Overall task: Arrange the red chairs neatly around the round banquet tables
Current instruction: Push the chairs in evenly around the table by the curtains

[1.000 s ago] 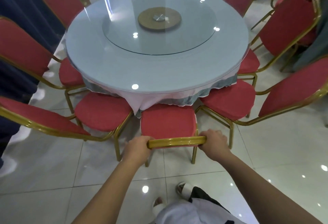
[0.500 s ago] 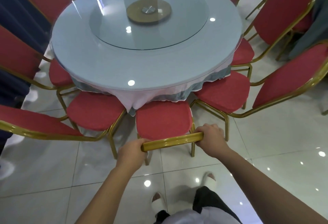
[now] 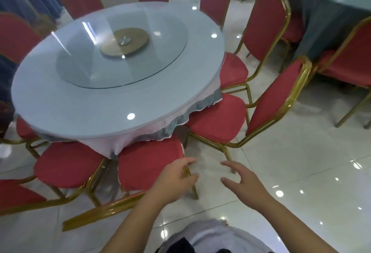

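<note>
a: since both hands are off the frame now, where does the next chair lie from them?

b: ahead and to the right of the round desk [image 3: 60, 100]. the angled red chair [image 3: 275, 100] has its seat at the desk's right rim and its gold-framed back leaning out, away from the desk. that back's long axis runs from low near the hands up and away to the right.

a: which hand is nearer?

b: the right hand [image 3: 244, 182]; it hovers over the floor, fingers spread wide, holding nothing. the left hand [image 3: 176, 180] is loosely spread too, over the corner of the tucked chair [image 3: 148, 166].

a: and compared with a moment ago?

b: then both gripped that chair's gold top rail [image 3: 104, 212] at its ends. now they've let go, the seat sits under the desk's cloth, and the view has swung right toward a second desk [image 3: 329, 16].
</note>
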